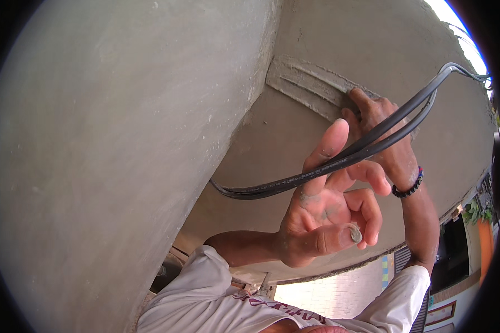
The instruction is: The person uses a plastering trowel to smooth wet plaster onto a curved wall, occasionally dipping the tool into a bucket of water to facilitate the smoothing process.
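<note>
behind black cables (283,185), the right hand (374,111) is at ridged plaster (308,87).

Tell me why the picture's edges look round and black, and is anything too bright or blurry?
In the head view, the wide fisheye lens leaves dark, rounded edges; in the head view, the sky glares white with a blue fringe, and the pavement looks washed out; in the head view, the left hand looks fairly clear, without obvious blur.
</note>
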`<state>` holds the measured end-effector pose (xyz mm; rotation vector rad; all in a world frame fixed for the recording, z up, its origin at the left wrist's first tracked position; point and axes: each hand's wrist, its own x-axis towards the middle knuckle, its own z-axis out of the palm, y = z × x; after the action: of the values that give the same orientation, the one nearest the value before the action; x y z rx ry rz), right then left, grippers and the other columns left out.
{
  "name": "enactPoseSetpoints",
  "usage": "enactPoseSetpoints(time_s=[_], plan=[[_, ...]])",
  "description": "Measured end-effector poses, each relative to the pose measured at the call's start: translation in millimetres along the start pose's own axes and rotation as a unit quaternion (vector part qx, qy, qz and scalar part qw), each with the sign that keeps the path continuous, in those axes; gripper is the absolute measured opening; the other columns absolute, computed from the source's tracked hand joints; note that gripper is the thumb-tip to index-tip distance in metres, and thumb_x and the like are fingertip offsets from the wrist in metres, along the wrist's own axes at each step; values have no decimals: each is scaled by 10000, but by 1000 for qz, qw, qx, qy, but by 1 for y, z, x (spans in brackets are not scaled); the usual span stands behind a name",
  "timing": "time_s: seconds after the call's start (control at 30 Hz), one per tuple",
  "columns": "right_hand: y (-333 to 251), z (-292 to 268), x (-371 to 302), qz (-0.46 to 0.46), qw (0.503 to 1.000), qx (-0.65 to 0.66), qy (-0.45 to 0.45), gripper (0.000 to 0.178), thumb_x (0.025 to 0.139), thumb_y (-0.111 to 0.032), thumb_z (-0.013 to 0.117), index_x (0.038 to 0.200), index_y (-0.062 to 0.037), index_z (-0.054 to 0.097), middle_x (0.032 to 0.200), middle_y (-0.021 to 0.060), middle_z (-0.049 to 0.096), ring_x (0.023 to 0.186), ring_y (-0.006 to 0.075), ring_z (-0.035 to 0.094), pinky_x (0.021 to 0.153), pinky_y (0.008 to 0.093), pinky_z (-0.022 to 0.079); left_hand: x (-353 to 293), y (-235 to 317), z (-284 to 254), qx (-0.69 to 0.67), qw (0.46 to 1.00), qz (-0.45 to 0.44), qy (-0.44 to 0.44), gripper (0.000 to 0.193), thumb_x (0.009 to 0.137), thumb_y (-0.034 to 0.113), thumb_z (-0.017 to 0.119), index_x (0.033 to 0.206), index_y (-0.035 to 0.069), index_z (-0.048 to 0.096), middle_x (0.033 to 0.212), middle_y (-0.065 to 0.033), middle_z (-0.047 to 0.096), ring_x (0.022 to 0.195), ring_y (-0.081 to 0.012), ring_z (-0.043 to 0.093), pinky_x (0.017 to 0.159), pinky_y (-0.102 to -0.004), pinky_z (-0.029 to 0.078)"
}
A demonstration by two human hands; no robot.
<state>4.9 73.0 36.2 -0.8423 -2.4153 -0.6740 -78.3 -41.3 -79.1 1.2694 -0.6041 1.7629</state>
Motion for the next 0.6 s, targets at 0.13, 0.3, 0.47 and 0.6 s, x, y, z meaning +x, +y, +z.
enactPoseSetpoints(time_s=[0.13,0.3,0.47,0.6], plan=[[-40,62,-50,-120,989,9,-83,166,773,-132,652,919,-65,612,718,101,622,677,264,615,539,357,490,0,5,-3,24,1000,13,-1,925,894,48,579,1539,270,-46,1263,-180,422,817,-166,586,655,-290,525],[-20,56,-105,-34,904,276,-325,184,807,-158,645,953,-47,628,712,56,631,646,150,606,516,303,464,5,4,5,-15,999,-44,21,914,895,64,598,1538,264,-19,1217,-168,453,825,-181,605,628,-296,518],[-10,25,-99,74,953,292,36,290,840,-159,608,1079,6,617,771,17,627,683,96,581,575,303,472,3,14,10,-12,997,-77,16,912,908,89,584,1531,307,-45,1245,-177,437,812,-212,600,621,-314,513],[-19,16,-80,181,864,448,142,453,838,-132,590,1255,35,529,847,52,620,697,123,586,639,316,499,4,11,18,-39,995,-91,15,916,908,92,583,1530,311,-52,1244,-174,433,813,-212,598,620,-320,509]])
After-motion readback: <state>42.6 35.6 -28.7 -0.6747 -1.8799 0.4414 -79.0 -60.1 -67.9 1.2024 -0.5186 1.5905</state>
